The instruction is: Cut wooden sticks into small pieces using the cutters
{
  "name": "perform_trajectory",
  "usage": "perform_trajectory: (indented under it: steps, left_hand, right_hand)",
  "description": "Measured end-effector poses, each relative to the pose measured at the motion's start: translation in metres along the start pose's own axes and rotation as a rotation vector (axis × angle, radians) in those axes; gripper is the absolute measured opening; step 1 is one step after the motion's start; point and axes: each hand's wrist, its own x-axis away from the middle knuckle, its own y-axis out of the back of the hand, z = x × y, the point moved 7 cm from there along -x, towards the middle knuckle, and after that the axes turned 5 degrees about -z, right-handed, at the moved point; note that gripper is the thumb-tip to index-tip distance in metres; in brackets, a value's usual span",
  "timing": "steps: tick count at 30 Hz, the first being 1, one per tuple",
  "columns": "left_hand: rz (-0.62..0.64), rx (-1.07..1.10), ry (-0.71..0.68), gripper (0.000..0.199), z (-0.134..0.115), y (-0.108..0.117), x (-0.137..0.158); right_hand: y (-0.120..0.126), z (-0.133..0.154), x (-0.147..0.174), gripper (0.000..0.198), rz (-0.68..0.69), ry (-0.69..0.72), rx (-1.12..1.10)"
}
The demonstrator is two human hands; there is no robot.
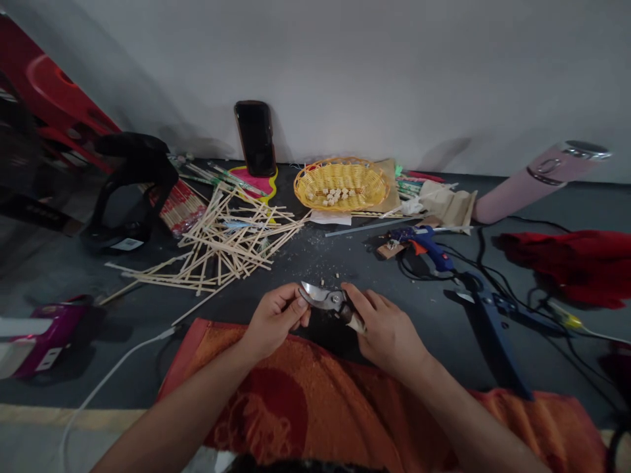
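- Thin sticks (231, 248) lie in a messy heap on the bench (414, 305), maybe to be easy to reach.
- A phone (255, 138) leans on the wall (355, 72), which seems to prop it up.
- The left hand (280, 314) is pinched up by the blade tip. I cannot tell if its grip has a tiny bit in it.
- The small cutters (323, 299) are between the hands, blades pointing left, perhaps to meet those fingers.
- Little pale bits (335, 196) sit in the yellow basket (372, 187), likely to keep them together.
- The right hand (387, 325) has its grip wrapped around the handles, hiding most of them.
- By the glue gun (434, 253), the dark cords (486, 256) are hard to follow.
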Motion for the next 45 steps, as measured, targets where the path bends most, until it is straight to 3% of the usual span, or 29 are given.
perform_trajectory:
  steps: [8,14,30,45]
  left_hand:
    - [-0.050,-0.117,-0.042,0.022,-0.008,0.000,0.001]
    - [0.049,0.003,-0.058,0.022,-0.004,-0.003,0.001]
    - [0.087,0.139,0.012,0.022,-0.003,-0.007,0.001]
    - [0.167,0.146,0.118,0.024,0.008,-0.007,0.002]
  right_hand:
    - [0.006,-0.003,-0.002,0.068,-0.014,-0.029,-0.002]
    - [0.010,-0.001,-0.004,0.078,-0.043,-0.008,0.057]
    - [0.000,-0.001,-0.001,0.062,-0.034,0.018,0.006]
    - [0.006,-0.004,-0.004,0.077,0.005,0.059,-0.029]
